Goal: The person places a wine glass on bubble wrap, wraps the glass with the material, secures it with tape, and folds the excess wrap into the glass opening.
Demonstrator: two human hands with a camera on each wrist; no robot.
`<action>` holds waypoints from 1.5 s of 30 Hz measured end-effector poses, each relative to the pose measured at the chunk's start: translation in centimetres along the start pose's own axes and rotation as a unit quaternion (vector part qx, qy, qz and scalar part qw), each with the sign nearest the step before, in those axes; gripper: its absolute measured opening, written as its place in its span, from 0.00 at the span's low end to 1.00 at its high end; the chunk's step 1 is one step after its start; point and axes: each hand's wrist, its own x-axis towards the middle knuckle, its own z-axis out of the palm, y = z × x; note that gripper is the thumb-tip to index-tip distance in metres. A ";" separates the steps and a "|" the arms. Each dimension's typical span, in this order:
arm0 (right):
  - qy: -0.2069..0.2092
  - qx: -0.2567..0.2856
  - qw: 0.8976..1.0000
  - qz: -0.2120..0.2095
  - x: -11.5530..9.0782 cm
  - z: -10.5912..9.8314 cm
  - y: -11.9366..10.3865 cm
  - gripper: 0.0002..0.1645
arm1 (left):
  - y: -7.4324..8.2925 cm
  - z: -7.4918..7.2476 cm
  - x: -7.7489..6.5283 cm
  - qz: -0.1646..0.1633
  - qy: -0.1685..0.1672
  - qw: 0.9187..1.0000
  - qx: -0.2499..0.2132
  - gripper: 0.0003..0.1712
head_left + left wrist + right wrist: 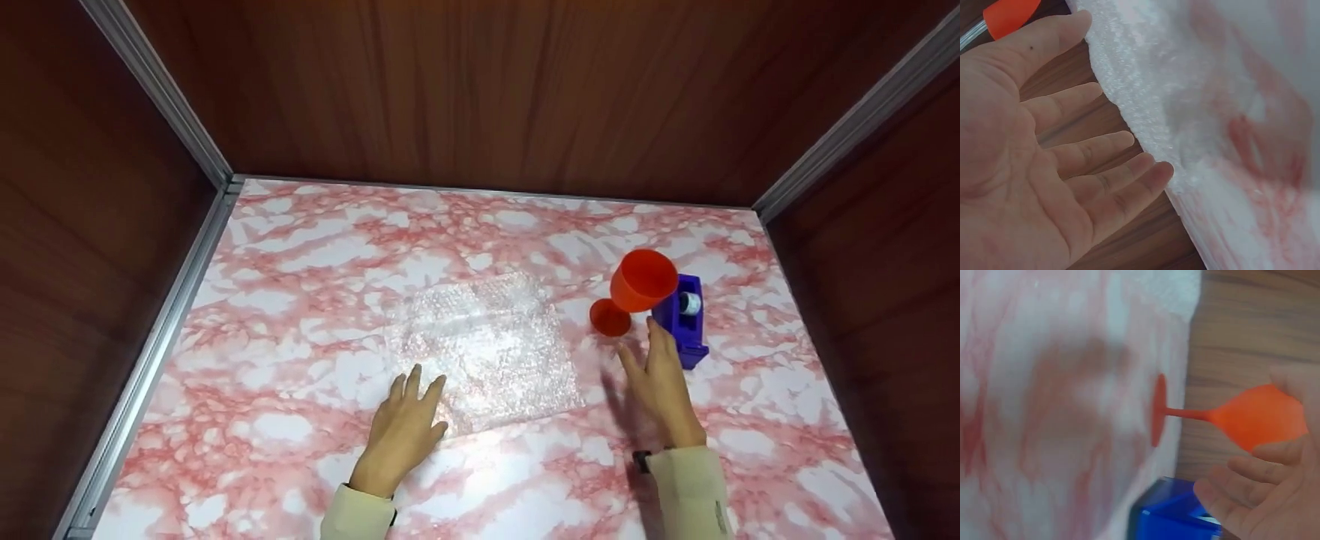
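Note:
An orange stemmed goblet (643,283) stands upright on its round foot toward the right of the table. My right hand (664,390) reaches up to it with thumb and fingers spread apart; in the right wrist view the relaxed fingers lie right beside the goblet's bowl (1261,417). Just right of the goblet is a blue-purple tape dispenser (690,326) with a white-cored roll in it. A sheet of clear bubble wrap (487,352) lies flat near the middle. Over its lower left edge my left hand (403,431) is held palm down, fingers spread and holding nothing.
The red-and-white marbled tabletop (300,300) is closed in by brown wood-grain panels (480,97) at the back and both sides. Grey metal strips (161,97) run along the corners and the left table edge.

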 end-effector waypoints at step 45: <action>0.067 0.215 0.972 0.061 0.6 2.3 -1.7 0.16 | -1.2 1.6 -0.1 0.006 -0.024 0.999 -0.040 0.33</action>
